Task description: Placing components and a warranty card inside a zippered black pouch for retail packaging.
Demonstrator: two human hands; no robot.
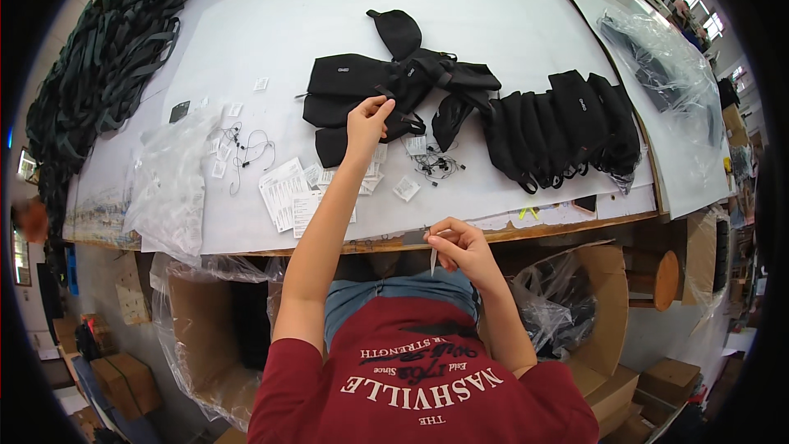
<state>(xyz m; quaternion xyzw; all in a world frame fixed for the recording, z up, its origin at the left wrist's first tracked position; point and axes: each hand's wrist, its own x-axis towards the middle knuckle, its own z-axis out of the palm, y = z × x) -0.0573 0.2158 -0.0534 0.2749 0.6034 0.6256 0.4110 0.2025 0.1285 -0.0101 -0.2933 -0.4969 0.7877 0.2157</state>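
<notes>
My left hand reaches across the white table over a spread pile of black fabric pouches. Its fingers are closed against the pouches, and what they grip, if anything, is hidden. Close to the table's front edge, my right hand pinches a small tag, seen as a thin pale strip below the fingers. Printed white paper slips lie partly under my left forearm. Between my hands are a tangle of black tag strings and a small white tag.
A row of black pouches stands at the right. Black straps heap up at the far left, behind a clear plastic bag. More strings lie beside it. Plastic-lined cardboard boxes stand below the table edge.
</notes>
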